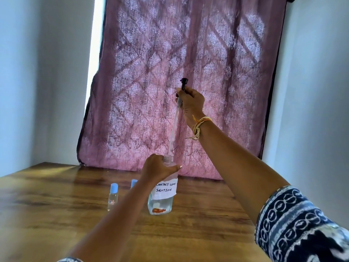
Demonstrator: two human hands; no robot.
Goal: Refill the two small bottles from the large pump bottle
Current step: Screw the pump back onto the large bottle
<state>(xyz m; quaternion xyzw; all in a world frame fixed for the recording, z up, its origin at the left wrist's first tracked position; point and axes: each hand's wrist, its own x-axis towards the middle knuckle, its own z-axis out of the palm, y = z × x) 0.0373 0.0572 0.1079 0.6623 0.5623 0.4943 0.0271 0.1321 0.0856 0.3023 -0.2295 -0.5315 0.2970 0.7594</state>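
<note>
The large bottle (160, 200), labelled contact lens solution, stands on the tabletop (56, 214) holding a little clear liquid. Two small capped bottles (113, 196) stand just left of it. The left hand (157, 167) grips its shoulder, fingers wrapped around it. The raised right hand (190, 103) clasps the pump (182, 86), whose tube (172, 133) reaches down to the bottle's neck.

The near and right-hand stretches of the worktop (198, 233) are lying bare, giving hands open room to pass in front of the large pump bottle (162, 199). To its left, two small bottles (113, 196) are standing upright just beside each other, the farther one partly hidden behind the left forearm (117, 214), which is crossing the middle of the worktop. Above the bottle's neck, the dip tube (174, 127) is hanging from the raised right hand (190, 103), blocking that column, while the curtain (179, 72) is closing off the back.
</note>
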